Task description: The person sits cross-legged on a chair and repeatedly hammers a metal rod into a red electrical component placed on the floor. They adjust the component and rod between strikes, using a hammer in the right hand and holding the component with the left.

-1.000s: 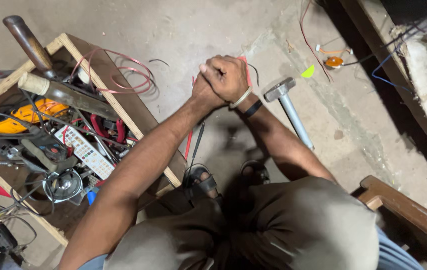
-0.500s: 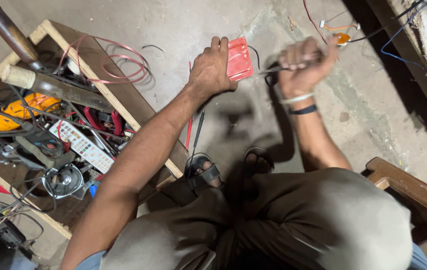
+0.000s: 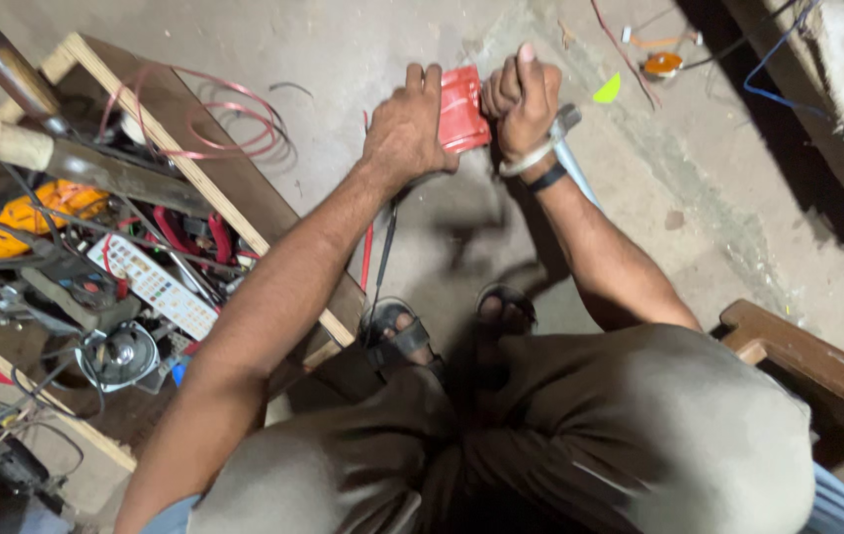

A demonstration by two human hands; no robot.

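The left hand grips the red block from its left side. The right hand, fisted just beside it, clutches a hammer.

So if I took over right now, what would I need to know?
Left hand: gripping the left side of a red block-shaped part, held above the concrete floor.
Right hand: closed in a fist against the part's right side; a metal hammer shows just behind the wrist, whether it is gripped is hidden.
Nearby: wooden toolbox at left with wires, a yellow multimeter and a remote control.
Done or left: cannot tell; the part looks intact.
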